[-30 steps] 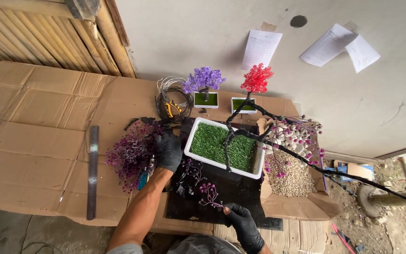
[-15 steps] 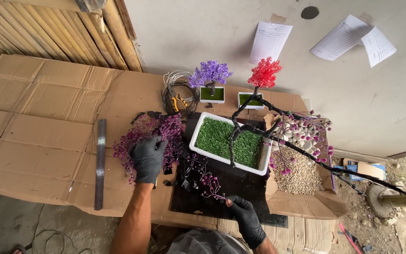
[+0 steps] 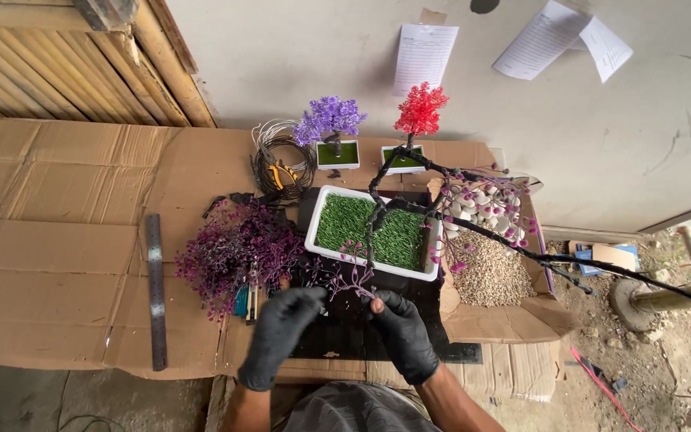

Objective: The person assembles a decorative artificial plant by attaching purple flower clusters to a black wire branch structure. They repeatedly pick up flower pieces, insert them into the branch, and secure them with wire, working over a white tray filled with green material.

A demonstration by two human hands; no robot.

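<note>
dark branch (image 3: 601,268) cut off at right edge

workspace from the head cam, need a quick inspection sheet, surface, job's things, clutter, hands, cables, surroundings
surface: flattened cardboard sheets on the ground, with a black mat under the hands.
job's things: small purple sprig between both hands; white tray of green turf with a dark bare tree trunk; heap of purple foliage.
clutter: metal ruler; box of gravel and white pebbles; two small finished trees, purple and red.
hands: left hand and right hand, both black-gloved, pinching the sprig's ends.
cables: coil of wire with yellow-handled pliers on it.
surroundings: grey wall with taped papers; bamboo screen; bare dirt at right.
</note>
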